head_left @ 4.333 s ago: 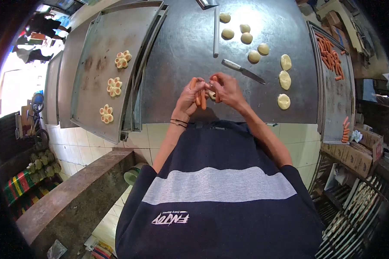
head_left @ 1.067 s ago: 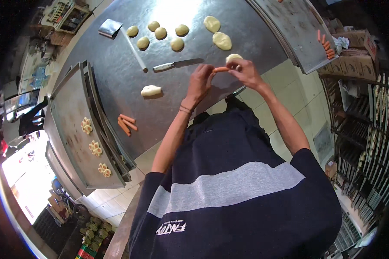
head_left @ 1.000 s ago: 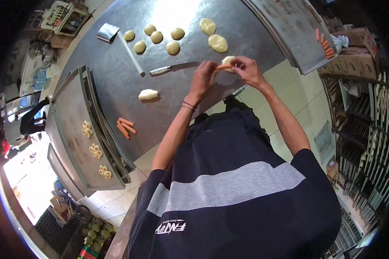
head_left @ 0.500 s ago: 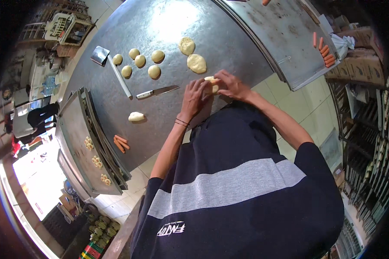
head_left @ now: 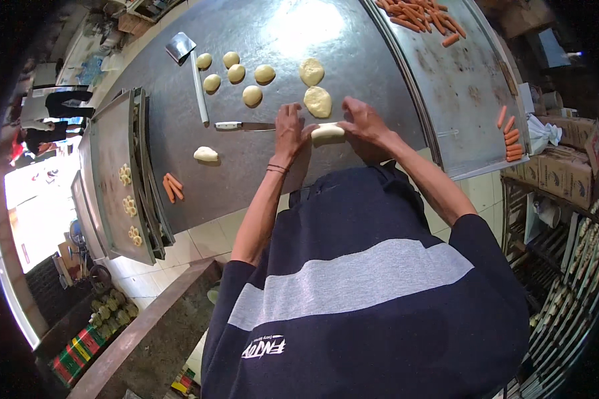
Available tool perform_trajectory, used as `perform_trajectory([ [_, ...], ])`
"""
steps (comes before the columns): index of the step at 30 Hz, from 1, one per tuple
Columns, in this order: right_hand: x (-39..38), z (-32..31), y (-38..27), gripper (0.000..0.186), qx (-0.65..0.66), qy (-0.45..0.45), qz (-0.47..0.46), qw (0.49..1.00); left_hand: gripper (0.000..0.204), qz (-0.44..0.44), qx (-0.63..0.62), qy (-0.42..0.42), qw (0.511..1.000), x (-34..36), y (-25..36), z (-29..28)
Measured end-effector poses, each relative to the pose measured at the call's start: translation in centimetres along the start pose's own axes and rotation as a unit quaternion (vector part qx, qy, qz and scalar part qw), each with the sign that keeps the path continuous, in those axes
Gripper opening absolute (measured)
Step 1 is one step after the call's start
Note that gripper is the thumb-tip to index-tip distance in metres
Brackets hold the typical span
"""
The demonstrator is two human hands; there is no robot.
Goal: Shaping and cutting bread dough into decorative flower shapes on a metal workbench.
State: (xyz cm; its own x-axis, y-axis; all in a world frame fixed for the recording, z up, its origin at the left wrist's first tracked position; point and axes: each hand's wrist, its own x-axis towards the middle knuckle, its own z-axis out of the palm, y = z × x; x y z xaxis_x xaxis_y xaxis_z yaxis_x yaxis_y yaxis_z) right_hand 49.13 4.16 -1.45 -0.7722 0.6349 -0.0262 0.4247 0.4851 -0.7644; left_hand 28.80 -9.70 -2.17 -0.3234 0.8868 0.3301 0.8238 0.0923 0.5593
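The dough roll [head_left: 328,132] is pale cream; the flattened dough pieces [head_left: 317,102] and round dough balls [head_left: 251,96] are soft yellow. Sausages [head_left: 451,40] are orange-red. The bench [head_left: 259,40] is steel grey, the right-hand tray [head_left: 456,93] grey with brown blotches. The knife handle [head_left: 228,125] is white. The person's near-black shirt [head_left: 379,332] has a heathered light-grey band.

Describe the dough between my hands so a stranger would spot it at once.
On the big grey metal table, look toward the near edge, where the left hand and right hand face each other. Between them lies a pale dough roll. Unlike the flattened discs beyond, it is log-shaped; unlike the roll lying alone to the left, it has a hand at each end.
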Motion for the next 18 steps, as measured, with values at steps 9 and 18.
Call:
perform_trajectory([
  [9,-4.5,3.6,-3.1,0.053,-0.014,0.048,-0.159,0.986,0.052,0.055,-0.092,-0.156,0.982,-5.2,1.3,-0.8],
  [18,-0.7,1.3,-7.4,0.045,-0.126,-0.158,0.031,0.979,0.060,-0.050,-0.136,-0.084,0.986,-5.8,0.1,-5.4],
])
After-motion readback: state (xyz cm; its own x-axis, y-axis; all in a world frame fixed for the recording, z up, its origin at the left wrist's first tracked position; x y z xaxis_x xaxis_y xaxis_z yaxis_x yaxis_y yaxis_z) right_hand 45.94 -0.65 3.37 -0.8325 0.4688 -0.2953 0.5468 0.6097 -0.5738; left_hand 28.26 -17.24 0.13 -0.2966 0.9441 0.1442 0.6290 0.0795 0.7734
